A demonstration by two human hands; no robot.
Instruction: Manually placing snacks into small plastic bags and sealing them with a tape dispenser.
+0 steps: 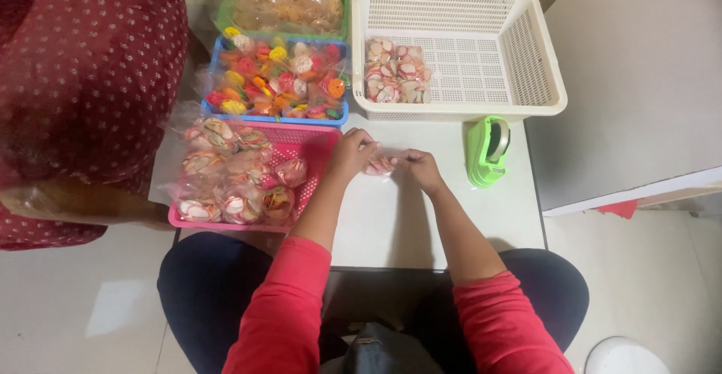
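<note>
Head view, looking down on a small white table (391, 223).

Left hand (350, 153) and right hand (418, 168) meet near the middle of the table, just in front of the white basket (538, 50). Between them: a small clear packet (380, 165) of pink-and-white pieces. Packet sits between the two sets of fingertips, low over the table; cannot tell if it touches the top. Left fingers curled tight on the packet's left end. Right fingers pinched narrow on its right end, thumb side toward the left hand. Both forearms in red sleeves pushed up to the elbow.

Around the hands:
- Pink basket (320, 139) just left of the left hand, filled with bagged pink-and-white pieces.
- Blue basket (280, 118) behind it, bagged pieces in red, orange, yellow, green.
- Green basket (344, 1) farthest back, pale brown pieces under plastic.
- White basket holds one filled bag (395, 71) in its near left corner.
- Green tape dispenser (486, 150) right of the right hand, apart from it.

Another person in a dark red dotted garment (90, 73) at the left edge, forearm beside the pink basket.
</note>
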